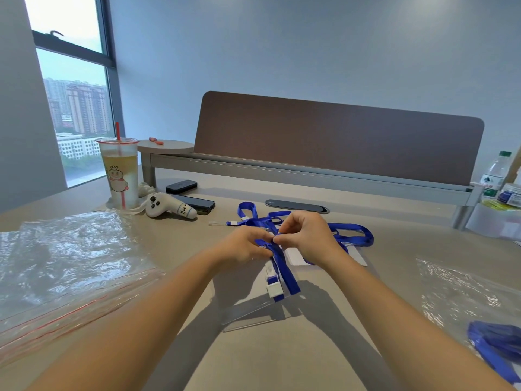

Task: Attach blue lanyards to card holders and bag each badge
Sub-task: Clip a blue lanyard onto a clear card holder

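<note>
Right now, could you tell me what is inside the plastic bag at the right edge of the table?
A bundled blue lanyard shows through the clear plastic bag. Whether a card holder is in there, I cannot tell; the frame cuts it off.

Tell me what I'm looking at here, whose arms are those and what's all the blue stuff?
No machine here: a person wears a camera on their head, so you see their own two arms from above. The left hand and right hand pinch a blue lanyard, a neck strap, above a clear card holder. More blue lanyards lie behind. On the table are clear plastic bags, an iced drink cup, a white controller and a phone.
</note>
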`<state>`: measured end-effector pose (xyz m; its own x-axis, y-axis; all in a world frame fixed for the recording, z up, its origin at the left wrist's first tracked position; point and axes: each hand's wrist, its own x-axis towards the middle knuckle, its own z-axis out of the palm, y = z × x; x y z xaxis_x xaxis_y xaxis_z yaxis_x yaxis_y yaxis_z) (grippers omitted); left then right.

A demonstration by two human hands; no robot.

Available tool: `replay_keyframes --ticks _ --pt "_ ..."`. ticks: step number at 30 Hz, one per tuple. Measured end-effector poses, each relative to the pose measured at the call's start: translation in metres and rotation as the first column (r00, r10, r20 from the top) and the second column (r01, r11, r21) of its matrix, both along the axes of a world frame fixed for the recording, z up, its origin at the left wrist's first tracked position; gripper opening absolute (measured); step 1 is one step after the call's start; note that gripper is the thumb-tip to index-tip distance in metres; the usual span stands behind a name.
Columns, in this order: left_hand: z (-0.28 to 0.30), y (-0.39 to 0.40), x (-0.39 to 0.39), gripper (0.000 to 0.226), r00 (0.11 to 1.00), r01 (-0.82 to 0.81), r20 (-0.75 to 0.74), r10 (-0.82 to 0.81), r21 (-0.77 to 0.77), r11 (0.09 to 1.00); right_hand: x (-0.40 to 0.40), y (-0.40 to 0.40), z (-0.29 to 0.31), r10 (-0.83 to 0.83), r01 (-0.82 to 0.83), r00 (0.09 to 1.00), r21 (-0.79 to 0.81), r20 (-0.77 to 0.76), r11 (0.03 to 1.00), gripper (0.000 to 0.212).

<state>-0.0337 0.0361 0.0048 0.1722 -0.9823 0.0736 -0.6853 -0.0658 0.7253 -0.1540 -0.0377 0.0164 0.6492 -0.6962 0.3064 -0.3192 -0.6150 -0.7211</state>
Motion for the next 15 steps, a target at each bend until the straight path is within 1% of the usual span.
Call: replay_keyframes --ticks 3,5,6,8,10,13,15 --pt "-0.001 0.000 0.001 0.031 0.999 -0.038 0.008 0.038 -0.029 0.999 0.000 0.000 -0.001 -0.006 0.005 1.000 0.033 0.017 0.999 0.020" --pt "-0.001 0.000 0.002 0.030 0.997 -0.078 0.017 0.078 -0.052 0.996 0.000 -0.001 -0.001 0.001 -0.002 1.000 0.075 0.016 0.997 0.007" --pt "-0.002 0.000 0.003 0.028 0.995 -0.100 0.013 0.101 -0.061 0.993 -0.001 -0.001 0.000 0.007 -0.008 1.000 0.089 0.010 0.996 0.004" --pt "-0.002 -0.001 0.006 0.023 0.988 -0.157 -0.026 0.155 -0.084 0.984 -0.002 0.000 0.000 0.014 -0.013 1.000 0.127 -0.005 0.992 0.011" --pt "-0.001 -0.001 0.007 0.019 0.975 -0.216 -0.075 0.209 -0.109 0.970 -0.002 0.001 0.000 0.002 0.000 1.000 0.162 -0.016 0.987 0.010" --pt "0.001 0.000 0.009 0.018 0.962 -0.268 -0.095 0.256 -0.140 0.953 -0.001 0.003 -0.003 -0.028 0.035 0.999 0.143 -0.047 0.989 0.014" --pt "0.002 0.002 0.012 0.019 0.954 -0.294 -0.105 0.279 -0.160 0.942 0.003 0.006 -0.003 -0.017 0.026 0.998 0.128 -0.068 0.991 0.017"
